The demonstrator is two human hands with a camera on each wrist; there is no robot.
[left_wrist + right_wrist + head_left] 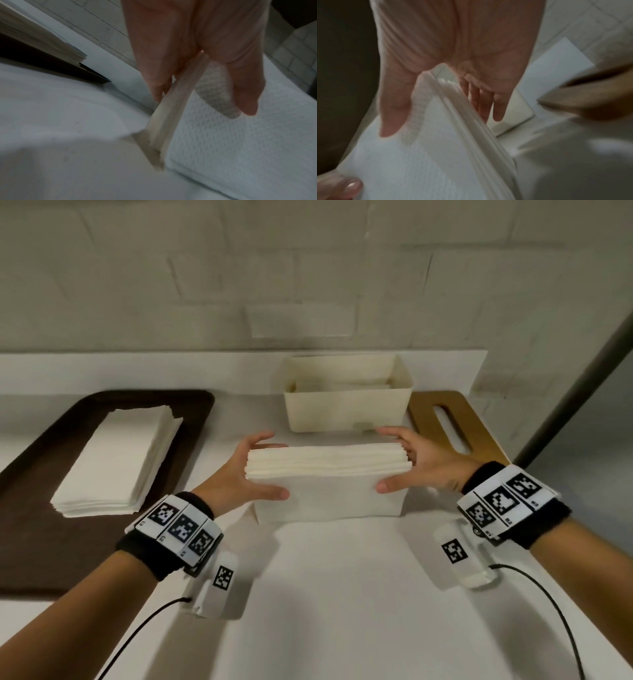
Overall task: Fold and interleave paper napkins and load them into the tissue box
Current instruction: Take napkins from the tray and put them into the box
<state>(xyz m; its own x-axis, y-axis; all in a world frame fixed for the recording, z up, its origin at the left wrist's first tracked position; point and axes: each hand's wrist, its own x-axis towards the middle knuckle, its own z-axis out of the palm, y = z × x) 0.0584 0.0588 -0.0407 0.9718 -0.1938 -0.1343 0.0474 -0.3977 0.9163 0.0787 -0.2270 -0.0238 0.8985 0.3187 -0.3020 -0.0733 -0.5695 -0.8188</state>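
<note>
Currently the left hand (245, 470) grips the left end of the folded napkin stack (325, 470), thumb on the near face and fingers behind, and the right hand (416, 463) grips the right end likewise. Held between them above the table (342, 594), the stack runs left to right, parallel to the open tissue box (347, 405), which stands directly beyond, equally near both hands.

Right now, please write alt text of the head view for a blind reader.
Both hands, left hand and right hand, grip the ends of a napkin stack before an open box. More napkins lie on a tray at left.
</note>
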